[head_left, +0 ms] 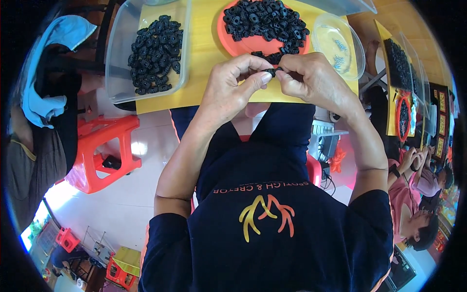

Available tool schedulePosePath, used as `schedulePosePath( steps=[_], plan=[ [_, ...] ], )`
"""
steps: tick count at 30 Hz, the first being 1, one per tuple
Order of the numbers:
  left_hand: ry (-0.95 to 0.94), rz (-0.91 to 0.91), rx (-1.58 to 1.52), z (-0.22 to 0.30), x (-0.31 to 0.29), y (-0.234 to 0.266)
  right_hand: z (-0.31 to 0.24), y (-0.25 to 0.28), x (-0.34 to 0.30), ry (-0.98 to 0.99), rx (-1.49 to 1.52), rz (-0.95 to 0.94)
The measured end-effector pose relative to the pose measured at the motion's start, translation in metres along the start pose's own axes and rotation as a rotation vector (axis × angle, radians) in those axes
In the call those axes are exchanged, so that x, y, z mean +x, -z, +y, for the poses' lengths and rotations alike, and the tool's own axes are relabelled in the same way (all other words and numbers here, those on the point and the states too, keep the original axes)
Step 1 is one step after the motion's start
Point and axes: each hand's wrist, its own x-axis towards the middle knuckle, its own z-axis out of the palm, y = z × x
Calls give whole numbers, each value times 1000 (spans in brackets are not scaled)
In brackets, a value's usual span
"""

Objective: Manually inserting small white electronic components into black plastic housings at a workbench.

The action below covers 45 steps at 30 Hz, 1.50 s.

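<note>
Both hands meet above the near edge of a yellow tabletop (202,73). Between my left hand's (231,90) thumb and forefinger is a small black plastic part (271,72). My right hand (315,78) pinches the same part from the other side; whatever else its fingertips may hold is hidden. Just beyond the hands, a round red-orange plate (226,40) carries a heap of black plastic parts (260,22). To its right, a round clear tub (359,61) has small silvery pieces (339,46) in it, too fine to name.
At the left stands a clear plastic bin (114,73) with many similar black parts (154,56). A red stool (104,151) is on the floor at left. Other people (411,209) sit at the right, by another yellow table (390,114) with black parts. Blue cloth (41,73) hangs far left.
</note>
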Motion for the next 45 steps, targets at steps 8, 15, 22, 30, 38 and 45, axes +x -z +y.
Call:
schedulePosePath(
  steps=[8,15,22,30,38,45],
  plan=[
    [-26,-9,-93,-10,6,1,-3,-3,-2,-77,31,-15],
    [-8,-65,-121,-3,5,6,6,-4,-4,68,65,-42],
    [-68,-28,126,0,3,3,-7,1,-6,-53,-29,-90],
    [49,9,-23,-9,5,-5,-4,-9,-9,-100,-70,-51],
    [-117,62,253,-10,7,-4,-5,-12,-6,-144,-91,-10],
    [-128,-74,0,-11,9,13,16,-5,-9,-253,742,-281]
  ],
)
